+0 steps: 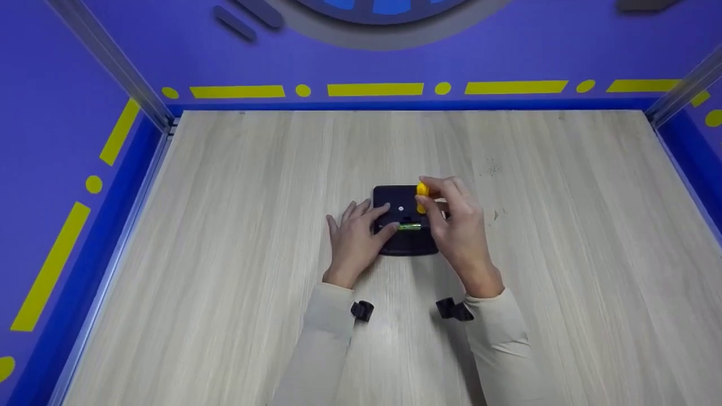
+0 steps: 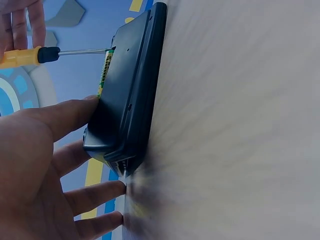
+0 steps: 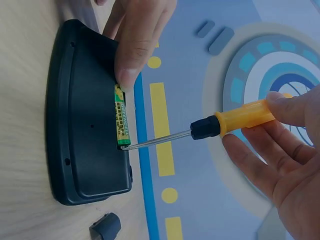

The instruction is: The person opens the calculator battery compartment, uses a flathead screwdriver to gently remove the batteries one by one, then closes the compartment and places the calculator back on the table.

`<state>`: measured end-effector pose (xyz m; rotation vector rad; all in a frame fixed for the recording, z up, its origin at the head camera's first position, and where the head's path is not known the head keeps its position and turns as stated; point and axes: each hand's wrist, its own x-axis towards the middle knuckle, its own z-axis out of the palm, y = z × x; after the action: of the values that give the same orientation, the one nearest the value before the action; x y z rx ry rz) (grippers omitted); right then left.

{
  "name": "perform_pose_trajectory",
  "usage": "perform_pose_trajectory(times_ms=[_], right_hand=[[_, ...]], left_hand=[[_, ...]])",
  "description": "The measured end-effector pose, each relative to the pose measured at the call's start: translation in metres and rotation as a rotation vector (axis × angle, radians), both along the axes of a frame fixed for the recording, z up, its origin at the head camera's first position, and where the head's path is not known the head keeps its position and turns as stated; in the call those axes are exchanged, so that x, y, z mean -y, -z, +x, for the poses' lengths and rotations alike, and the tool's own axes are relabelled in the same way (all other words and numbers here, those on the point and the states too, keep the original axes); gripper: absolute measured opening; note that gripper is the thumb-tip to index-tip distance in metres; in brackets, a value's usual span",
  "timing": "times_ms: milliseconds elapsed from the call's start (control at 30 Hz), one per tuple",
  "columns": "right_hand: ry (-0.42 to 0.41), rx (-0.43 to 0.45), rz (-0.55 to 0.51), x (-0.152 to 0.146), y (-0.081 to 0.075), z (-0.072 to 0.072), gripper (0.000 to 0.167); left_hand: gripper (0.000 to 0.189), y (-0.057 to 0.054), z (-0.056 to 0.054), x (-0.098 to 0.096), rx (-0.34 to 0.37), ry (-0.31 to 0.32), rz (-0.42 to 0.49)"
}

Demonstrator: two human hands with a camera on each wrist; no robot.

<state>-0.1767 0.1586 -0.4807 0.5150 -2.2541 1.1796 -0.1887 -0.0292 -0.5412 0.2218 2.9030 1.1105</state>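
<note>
A black device (image 1: 407, 246) lies on the table with an open battery slot facing up. A green and yellow battery (image 3: 121, 117) sits in the slot. My right hand (image 1: 463, 223) pinches the yellow handle of a screwdriver (image 3: 245, 119) between thumb and fingers. The shaft points down, its tip right at one end of the battery. My left hand (image 1: 355, 241) rests on the device's left side, fingers fairly straight. Its thumb presses at the other battery end, and the lower fingers touch the table in the left wrist view.
A small black piece (image 3: 106, 227) lies on the table beside the device, mostly behind my right hand in the head view. Blue panels (image 1: 361, 67) with yellow marks stand along the table's (image 1: 254, 180) back and sides.
</note>
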Motion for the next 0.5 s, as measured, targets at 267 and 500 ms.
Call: perform_pose_trajectory(times_ms=[267, 500], right_hand=[[0.027, 0.034, -0.078, -0.011, 0.004, -0.004, 0.028], [0.034, 0.173, -0.327, -0.024, 0.007, -0.009, 0.026]], left_hand=[[0.052, 0.001, 0.0, -0.001, -0.013, -0.006, 0.001], [0.05, 0.002, 0.0, -0.001, -0.027, -0.005, 0.029]])
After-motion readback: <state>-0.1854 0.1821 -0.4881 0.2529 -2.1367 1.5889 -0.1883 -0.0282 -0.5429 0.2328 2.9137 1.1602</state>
